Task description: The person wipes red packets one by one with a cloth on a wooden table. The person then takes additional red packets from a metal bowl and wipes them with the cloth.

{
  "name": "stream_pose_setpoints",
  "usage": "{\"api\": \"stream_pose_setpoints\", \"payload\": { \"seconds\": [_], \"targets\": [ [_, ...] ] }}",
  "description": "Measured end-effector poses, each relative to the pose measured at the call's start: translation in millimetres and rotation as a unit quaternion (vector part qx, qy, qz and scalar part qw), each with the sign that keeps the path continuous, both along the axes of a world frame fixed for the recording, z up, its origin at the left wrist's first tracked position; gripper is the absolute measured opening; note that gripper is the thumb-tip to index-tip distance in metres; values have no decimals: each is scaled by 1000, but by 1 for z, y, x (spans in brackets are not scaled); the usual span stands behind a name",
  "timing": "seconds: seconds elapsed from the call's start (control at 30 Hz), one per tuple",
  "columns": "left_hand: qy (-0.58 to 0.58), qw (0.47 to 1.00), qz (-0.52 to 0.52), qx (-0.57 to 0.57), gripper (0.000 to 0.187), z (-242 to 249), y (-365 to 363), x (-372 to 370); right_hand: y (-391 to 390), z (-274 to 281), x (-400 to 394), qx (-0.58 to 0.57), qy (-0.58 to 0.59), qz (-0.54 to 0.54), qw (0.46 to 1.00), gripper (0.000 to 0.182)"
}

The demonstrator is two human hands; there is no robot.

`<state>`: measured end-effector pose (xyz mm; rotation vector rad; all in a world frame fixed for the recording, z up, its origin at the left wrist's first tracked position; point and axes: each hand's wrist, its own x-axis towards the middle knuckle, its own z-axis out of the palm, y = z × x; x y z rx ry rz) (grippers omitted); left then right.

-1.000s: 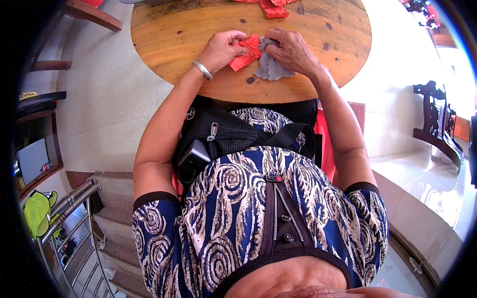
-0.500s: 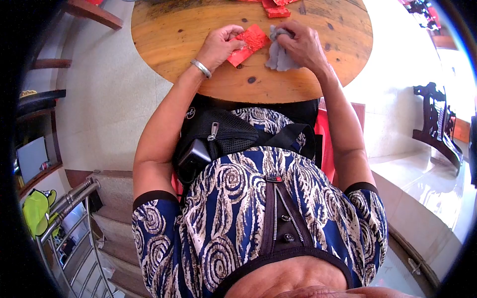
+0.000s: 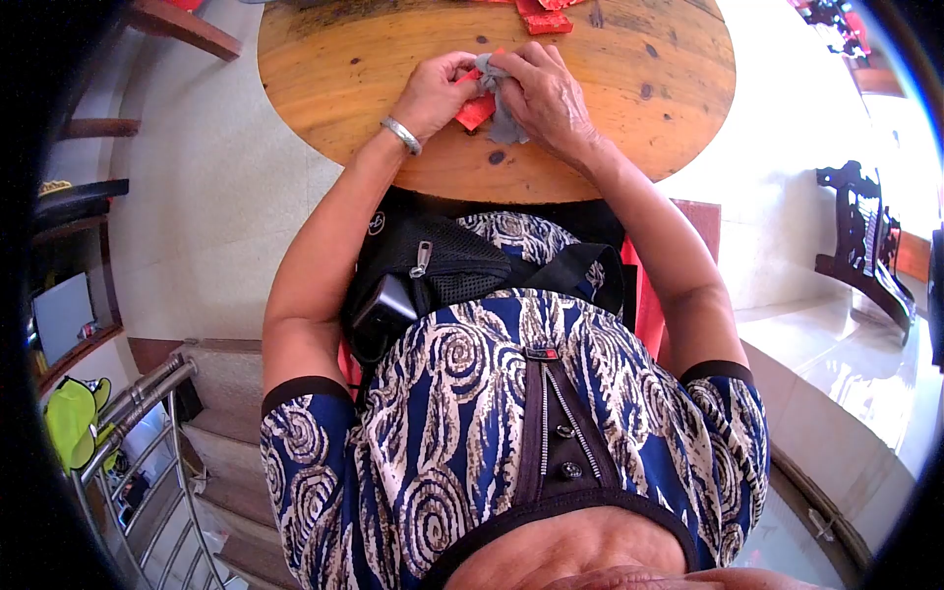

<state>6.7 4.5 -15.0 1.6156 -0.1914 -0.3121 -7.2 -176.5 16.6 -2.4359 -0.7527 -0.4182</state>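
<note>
Above the round wooden table, my left hand (image 3: pixel 433 93) has its fingers closed on the left side of a red packet (image 3: pixel 475 113). A grey cloth (image 3: pixel 505 120) is gripped in my right hand (image 3: pixel 546 98), whose fingertips press it against the packet's upper part. Both hands meet there, nearly touching, and cover much of the packet. The cloth's loose end hangs down to the right of the packet. A silver bracelet circles my left wrist.
More red packets (image 3: pixel 547 22) lie at the far side of the wooden table (image 3: pixel 324 98). A black bag (image 3: pixel 442 261) rests on my lap. Stairs with a metal railing (image 3: pixel 147 393) are at the lower left, a dark carved chair (image 3: pixel 865 246) at the right.
My right hand has moved left with the grey cloth, from beside the red packet onto it. My left hand still holds the packet in about the same place.
</note>
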Motion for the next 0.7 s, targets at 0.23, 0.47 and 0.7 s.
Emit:
{"api": "stream_pose_setpoints", "payload": {
  "seconds": [0.23,0.47,0.7],
  "targets": [
    [1,1000,13,13,31,1,-1,-1,-1,-7,9,20,1,-31,999,22],
    [-14,998,30,47,30,9,-4,-5,-10,-5,15,-17,63,-59,996,27],
    [-7,998,33,44,32,5,-3,-3,-31,0,17,-39,96,-46,994,28]
  ]
}}
